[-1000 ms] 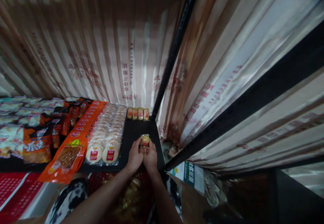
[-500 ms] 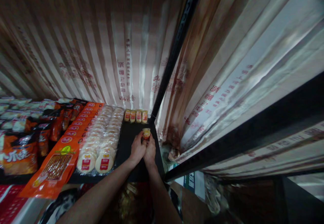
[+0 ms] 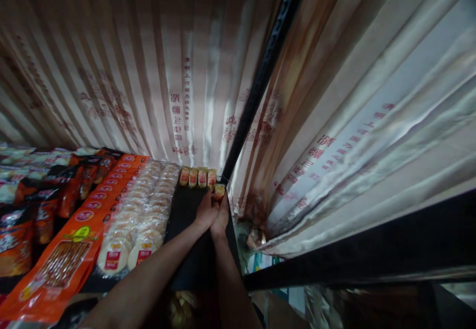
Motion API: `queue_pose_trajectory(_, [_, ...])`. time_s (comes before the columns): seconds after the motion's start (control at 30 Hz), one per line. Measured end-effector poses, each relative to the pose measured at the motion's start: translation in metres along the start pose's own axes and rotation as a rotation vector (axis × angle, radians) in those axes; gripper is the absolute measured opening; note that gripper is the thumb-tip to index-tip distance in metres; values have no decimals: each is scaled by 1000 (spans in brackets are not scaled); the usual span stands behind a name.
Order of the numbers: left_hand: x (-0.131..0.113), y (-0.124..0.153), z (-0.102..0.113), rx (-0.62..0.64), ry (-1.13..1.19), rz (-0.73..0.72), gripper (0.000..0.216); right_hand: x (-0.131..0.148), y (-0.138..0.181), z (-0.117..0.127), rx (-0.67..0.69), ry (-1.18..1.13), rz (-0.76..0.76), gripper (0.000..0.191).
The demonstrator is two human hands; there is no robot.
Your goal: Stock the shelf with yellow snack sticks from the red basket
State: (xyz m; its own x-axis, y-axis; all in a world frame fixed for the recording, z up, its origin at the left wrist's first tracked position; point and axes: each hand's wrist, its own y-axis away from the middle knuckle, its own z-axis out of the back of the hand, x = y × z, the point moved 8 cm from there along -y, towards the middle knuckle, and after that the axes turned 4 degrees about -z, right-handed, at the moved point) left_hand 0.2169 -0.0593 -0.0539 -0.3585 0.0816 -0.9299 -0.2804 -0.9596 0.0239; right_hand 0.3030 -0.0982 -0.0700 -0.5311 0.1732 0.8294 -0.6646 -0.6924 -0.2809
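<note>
Both my hands are together near the back right corner of a black shelf (image 3: 184,220). Between them they hold a small yellow snack packet (image 3: 219,189) with a red label. My left hand (image 3: 207,211) grips it from the left, fingers curled. My right hand (image 3: 220,218) closes on it from the right. Just behind and left of the held packet, a row of several matching snack packets (image 3: 202,176) stands upright against the curtain. Parts of the fingers are hidden behind the hands.
Left of my arms lie overlapping clear-wrapped round crackers (image 3: 115,257), orange snack bags (image 3: 70,254) and black-and-orange bags (image 3: 15,240). A pale printed curtain (image 3: 148,96) hangs behind. A black metal post (image 3: 256,91) rises at the corner. Below the shelf sit gold-coloured packets (image 3: 181,309).
My hands have moved forward and slightly right with the packet, bringing it close to the right end of the row. The view has shifted a little.
</note>
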Motion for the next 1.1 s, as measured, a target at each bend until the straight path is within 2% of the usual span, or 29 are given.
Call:
queue_pose_trajectory(0.47, [4,-26,-7,6,10,-5,44,-6,-21,-13,-60,124,5,58])
queue_pose_trajectory(0.7, [6,-35,-11,-17,-4,-38,41,-10,-30,-24,-49,96,67,60])
queue_pose_trajectory(0.9, [6,-36,-10,-10,-27,-63,42,-13,-29,-25,-32,45,44,60])
queue_pose_trajectory(1.1, [2,-35,-7,2,-34,-37,47,-13,-26,-27,3,1,85,57])
